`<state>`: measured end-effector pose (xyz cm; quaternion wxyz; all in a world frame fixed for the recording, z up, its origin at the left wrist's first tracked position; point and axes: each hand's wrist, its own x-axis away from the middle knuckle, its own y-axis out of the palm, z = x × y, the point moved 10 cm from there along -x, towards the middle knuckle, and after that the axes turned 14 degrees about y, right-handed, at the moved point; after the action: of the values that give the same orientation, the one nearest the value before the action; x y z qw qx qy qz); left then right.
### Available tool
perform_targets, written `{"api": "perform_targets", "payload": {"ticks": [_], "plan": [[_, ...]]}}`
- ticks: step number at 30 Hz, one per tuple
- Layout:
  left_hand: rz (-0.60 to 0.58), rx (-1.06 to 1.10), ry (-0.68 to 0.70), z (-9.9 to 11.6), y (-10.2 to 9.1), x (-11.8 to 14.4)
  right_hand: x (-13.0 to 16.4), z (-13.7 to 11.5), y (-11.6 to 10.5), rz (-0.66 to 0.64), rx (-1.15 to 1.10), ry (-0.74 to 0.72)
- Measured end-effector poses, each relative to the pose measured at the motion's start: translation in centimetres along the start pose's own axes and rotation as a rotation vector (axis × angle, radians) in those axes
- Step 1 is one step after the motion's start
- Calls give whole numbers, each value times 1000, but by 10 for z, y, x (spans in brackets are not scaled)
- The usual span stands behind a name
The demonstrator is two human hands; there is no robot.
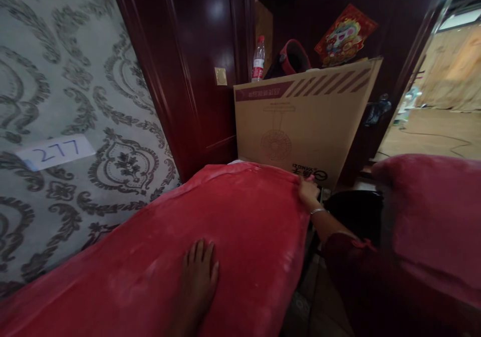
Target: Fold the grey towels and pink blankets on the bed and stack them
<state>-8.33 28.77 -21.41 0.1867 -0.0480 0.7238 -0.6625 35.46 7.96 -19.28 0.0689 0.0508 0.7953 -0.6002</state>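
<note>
A red plush sheet (pixel 240 217) covers a long bed along the patterned wall. My left hand (pixel 199 272) lies flat on the sheet near its middle, palm down and fingers stretched out. At the far right corner of the bed, my right hand (pixel 308 193) is closed on the edge of the sheet, with a bit of pink showing by the fingers. The cloth is mostly smooth, with small creases at the far end and along the wall side. What lies under the sheet is hidden.
A large cardboard box (pixel 300 121) stands beyond the bed's far end, with a plastic bottle (pixel 258 61) at its top edge. A black bin-like container (pixel 355 212) sits right of my right hand. Another red-covered bed (pixel 439 217) is at the right. A dark red door (pixel 203 66) stands behind.
</note>
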Motion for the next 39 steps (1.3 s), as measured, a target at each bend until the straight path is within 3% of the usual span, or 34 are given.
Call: {"api": "perform_targets", "payload": {"ticks": [8, 13, 17, 19, 22, 25, 27, 31, 36, 39], "plan": [[16, 32, -15, -1, 2, 4, -24, 10, -26, 93, 35, 59], [20, 94, 80, 7, 2, 4, -24, 23, -12, 73, 41, 121], [-1, 102, 89, 11, 2, 3, -21, 14, -10, 76, 47, 136], [17, 94, 100, 12, 1, 3, -15, -7, -19, 118, 10, 75], [47, 89, 102, 12, 1, 4, 11, -60, -22, 130, -79, -165], [37, 82, 105, 11, 3, 4, 45, -110, 8, -90, -124, -425], [15, 76, 104, 10, 6, 4, 58, -130, 29, -239, -134, -503], [20, 75, 99, 8, 12, 6, 35, -147, 42, -298, -147, -410], [117, 41, 140, 3, 23, 13, -19, -185, 36, -253, -261, -274], [136, 27, 181, -1, 33, 16, -40, -207, 43, -249, -323, -216]]}}
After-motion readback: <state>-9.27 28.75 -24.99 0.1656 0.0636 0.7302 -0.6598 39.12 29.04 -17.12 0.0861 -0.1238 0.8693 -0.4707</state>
